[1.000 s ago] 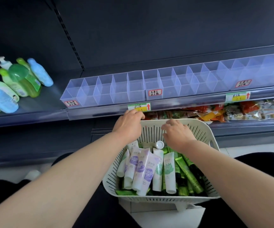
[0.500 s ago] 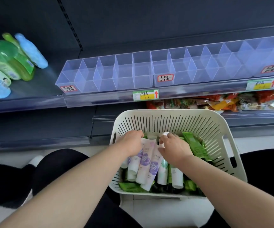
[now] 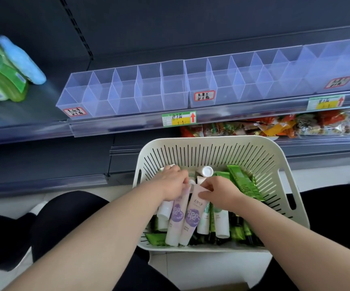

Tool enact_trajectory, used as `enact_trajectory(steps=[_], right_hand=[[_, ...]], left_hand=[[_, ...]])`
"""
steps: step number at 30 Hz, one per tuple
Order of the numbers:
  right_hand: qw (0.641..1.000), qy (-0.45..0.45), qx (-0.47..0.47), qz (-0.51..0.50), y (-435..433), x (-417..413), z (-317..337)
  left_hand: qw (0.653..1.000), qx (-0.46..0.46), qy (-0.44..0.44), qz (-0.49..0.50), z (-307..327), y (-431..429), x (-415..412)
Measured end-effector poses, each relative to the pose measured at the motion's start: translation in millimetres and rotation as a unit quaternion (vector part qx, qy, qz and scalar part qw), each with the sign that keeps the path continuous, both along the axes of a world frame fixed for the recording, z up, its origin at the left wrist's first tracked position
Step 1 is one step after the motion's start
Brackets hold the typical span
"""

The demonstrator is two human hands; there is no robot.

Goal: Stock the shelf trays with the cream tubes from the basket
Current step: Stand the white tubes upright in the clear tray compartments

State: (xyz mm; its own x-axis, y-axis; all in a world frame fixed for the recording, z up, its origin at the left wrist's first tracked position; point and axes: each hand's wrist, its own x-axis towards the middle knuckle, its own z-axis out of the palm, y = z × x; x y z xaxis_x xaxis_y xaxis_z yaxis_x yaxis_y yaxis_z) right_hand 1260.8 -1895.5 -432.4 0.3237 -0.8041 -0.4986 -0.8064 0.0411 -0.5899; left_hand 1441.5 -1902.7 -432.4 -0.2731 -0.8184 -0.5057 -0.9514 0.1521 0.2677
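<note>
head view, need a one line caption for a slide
Both hands, left hand and right hand, reach among cream tubes in a slotted basket below empty clear shelf trays.

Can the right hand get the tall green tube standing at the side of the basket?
Probably yes. The green tube leans uncovered just beside the right hand, nothing between them.

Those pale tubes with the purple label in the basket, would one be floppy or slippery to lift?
Probably a little soft: the purple-labelled tube tapers to a flat crimped end, so that end may flex. Its glossy skin suggests some slipperiness, though the right hand pinches it near the top. Likely light, since it rests across other tubes in the basket.
</note>
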Motion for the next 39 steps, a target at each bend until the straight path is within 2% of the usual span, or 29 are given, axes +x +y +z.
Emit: enact_trajectory(steps=[6,10,12,16,21,25,30,32,36,39], right_hand=[[0.999,-0.041,0.008,0.028,3.6,0.4,9.0],[0.996,-0.066,-0.060,-0.006,7.2,-1.5,26.9],[0.991,-0.073,-0.108,-0.027,7.1,-3.6,40.9],[0.976,-0.100,-0.184,-0.054,3.8,-7.4,76.3],[0.946,-0.160,-0.269,-0.086,-4.2,-1.1,125.4],[0.920,-0.183,-0.319,-0.135,-18.2,-0.2,158.8],[0.910,-0.188,-0.332,-0.160,-39.4,0.1,189.1],[0.908,-0.182,-0.342,-0.160,-48.1,3.8,197.9],[0.898,-0.197,-0.352,-0.177,-67.6,12.2,213.0],[0.894,-0.218,-0.346,-0.185,-86.1,21.6,219.1]], left_hand=[[0.997,0.048,0.059,0.019,25.2,-4.3,7.8],[0.991,0.057,0.094,0.072,45.5,12.9,13.8],[0.994,0.056,0.069,0.061,53.6,23.4,15.8],[0.994,-0.070,0.003,0.080,75.1,35.5,20.0],[0.971,-0.213,-0.038,0.105,127.0,38.3,29.6],[0.933,-0.309,0.046,0.179,168.9,32.1,34.0],[0.872,-0.359,0.182,0.280,202.4,11.4,30.0],[0.860,-0.376,0.186,0.292,207.4,2.9,29.0],[0.844,-0.438,0.107,0.290,211.8,-15.7,33.1],[0.823,-0.446,0.126,0.329,216.4,-30.7,39.7]])
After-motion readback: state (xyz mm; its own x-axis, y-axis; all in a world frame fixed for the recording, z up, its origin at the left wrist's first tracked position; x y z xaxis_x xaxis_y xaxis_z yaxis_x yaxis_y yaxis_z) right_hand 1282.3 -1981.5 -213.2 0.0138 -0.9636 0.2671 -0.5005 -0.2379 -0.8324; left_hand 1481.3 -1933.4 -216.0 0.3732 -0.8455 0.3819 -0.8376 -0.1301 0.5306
